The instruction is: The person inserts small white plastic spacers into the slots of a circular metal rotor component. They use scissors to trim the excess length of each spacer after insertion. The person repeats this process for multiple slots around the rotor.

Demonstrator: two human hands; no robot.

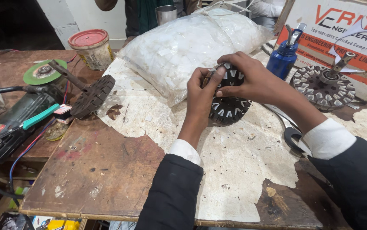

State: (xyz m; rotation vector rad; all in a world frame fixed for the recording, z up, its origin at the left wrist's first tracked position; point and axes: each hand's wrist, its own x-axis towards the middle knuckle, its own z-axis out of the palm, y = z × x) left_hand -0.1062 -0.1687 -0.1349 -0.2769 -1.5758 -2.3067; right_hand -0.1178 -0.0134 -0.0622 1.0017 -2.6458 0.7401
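A dark round stator core (229,106) with white slot liners stands tilted on the worn wooden table (106,170). My left hand (202,96) grips its left rim, thumb and fingers wrapped on the edge. My right hand (247,76) rests on its top, fingertips pressing a white liner piece at the upper slots. Both sleeves are black with white cuffs.
A big clear bag of white paper pieces (183,47) lies behind the core. A second stator with shaft (323,87), a blue bottle (282,57), a spanner (292,132), another core on a rod (92,96), a red-lidded tub (90,47) and an angle grinder (25,106) surround it.
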